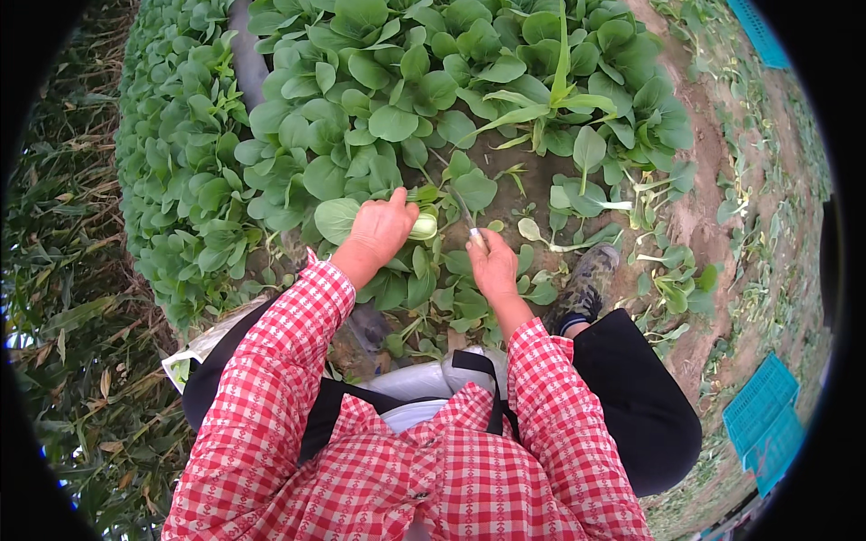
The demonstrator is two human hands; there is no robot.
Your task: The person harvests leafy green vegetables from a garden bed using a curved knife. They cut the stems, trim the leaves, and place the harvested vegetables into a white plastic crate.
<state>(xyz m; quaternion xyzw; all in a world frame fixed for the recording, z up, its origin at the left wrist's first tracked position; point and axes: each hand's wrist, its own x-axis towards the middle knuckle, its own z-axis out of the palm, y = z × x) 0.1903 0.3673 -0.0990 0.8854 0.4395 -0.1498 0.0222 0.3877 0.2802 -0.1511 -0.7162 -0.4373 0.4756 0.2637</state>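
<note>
My left hand (383, 226) grips a head of bok choy (424, 227), its pale green base pointing right and a broad leaf showing on the other side of my wrist. Just to the right, my right hand (495, 262) holds a knife (462, 205) by its light handle. The thin blade slants up and left from my fist, and its far part lies among leaves. Bok choy plants (399, 88) grow densely beyond both hands. Loose leaves (473, 297) lie on the soil below my right hand.
A tall grassy weed (548, 108) stands among the plants. Cut leaves (595, 203) are strewn by my right shoe (587, 284). Teal plastic crates (761, 406) sit at the lower right, another crate (759, 30) at the upper right. Dry corn stalks (81, 270) line the left side.
</note>
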